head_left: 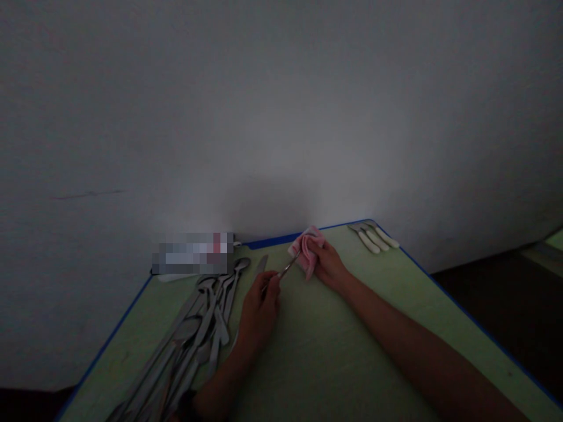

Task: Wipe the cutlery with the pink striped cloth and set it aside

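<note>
My left hand (259, 308) is closed around a slim metal piece of cutlery (287, 269), which slants up and to the right. A pink and white cloth (313, 262) covers the far end of that piece, so its kind is hidden. My right hand (328, 264) grips the cloth around this end, with the thumb on top. Just beyond my left hand, a knife blade (262, 264) lies on the table. Left of my left hand is a heap of metal spoons and other cutlery (193, 328), lying mostly lengthwise.
The green table (325, 351) has a blue edge and stands against a pale wall (281, 117). Three white-handled pieces of cutlery (373, 239), seemingly forks, lie side by side at the back right. A blurred-out packet (193, 255) sits at the back left.
</note>
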Motion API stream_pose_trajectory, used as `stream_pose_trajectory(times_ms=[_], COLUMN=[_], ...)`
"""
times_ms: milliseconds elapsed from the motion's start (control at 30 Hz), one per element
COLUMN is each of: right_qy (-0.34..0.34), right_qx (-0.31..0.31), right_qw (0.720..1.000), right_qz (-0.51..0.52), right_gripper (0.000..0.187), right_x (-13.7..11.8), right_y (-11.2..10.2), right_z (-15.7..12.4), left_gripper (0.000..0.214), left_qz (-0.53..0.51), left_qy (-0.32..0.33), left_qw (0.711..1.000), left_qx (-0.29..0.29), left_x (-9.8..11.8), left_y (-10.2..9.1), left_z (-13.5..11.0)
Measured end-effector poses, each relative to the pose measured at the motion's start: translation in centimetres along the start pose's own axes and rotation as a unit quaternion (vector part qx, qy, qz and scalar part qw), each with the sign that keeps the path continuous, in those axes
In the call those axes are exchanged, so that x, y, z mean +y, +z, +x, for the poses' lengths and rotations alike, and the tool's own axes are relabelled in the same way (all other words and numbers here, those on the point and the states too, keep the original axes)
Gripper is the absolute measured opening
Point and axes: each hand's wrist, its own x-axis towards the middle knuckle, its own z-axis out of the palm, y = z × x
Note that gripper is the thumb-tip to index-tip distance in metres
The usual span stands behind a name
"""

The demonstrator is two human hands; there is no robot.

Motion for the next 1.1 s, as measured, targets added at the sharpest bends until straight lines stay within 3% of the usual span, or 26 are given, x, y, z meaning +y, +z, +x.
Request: stream_pose_trajectory(times_ms=[233, 467, 600, 733, 867, 1000, 1100], right_qy=[0.000, -0.009, -0.026, 0.003, 0.017, 0.029, -0.006], right_qx=[0.013, -0.086, -0.045, -0.013, 0.063, 0.071, 0.064], right_qw=[0.999, 0.976, 0.969, 0.991, 0.998, 0.996, 0.997], right_qz=[-0.041, -0.198, -0.243, -0.132, 0.006, 0.039, 0.033], right_gripper=[0.029, 0.035, 0.037, 0.030, 0.025, 0.024, 0.021], right_x=[-0.4, -1.1, -0.7, -0.3, -0.2, -0.2, -0.2], right_y=[-0.9, -0.1, 0.1, 0.1, -0.4, -1.0, -1.2], right_z=[0.0, -1.3, -1.6, -1.1, -0.3, 0.2, 0.3], left_gripper=[0.022, 0.019, 0.018, 0.023, 0.036, 0.032, 0.027], left_qz=[0.045, 0.080, 0.066, 0.080, 0.122, 0.093, 0.067], left_qy=[0.016, 0.040, 0.037, 0.032, 0.029, 0.025, 0.037], left_qw=[0.998, 0.995, 0.995, 0.993, 0.988, 0.987, 0.986], left_qx=[-0.042, -0.053, -0.065, -0.083, -0.091, -0.126, -0.148], left_x=[-0.4, -0.8, -1.0, -0.7, -0.2, -0.4, -0.7], left_y=[-0.6, -0.6, -0.6, -0.2, 0.2, 0.2, 0.0], left_z=[0.1, 0.2, 0.3, 0.2, 0.1, 0.1, 0.0])
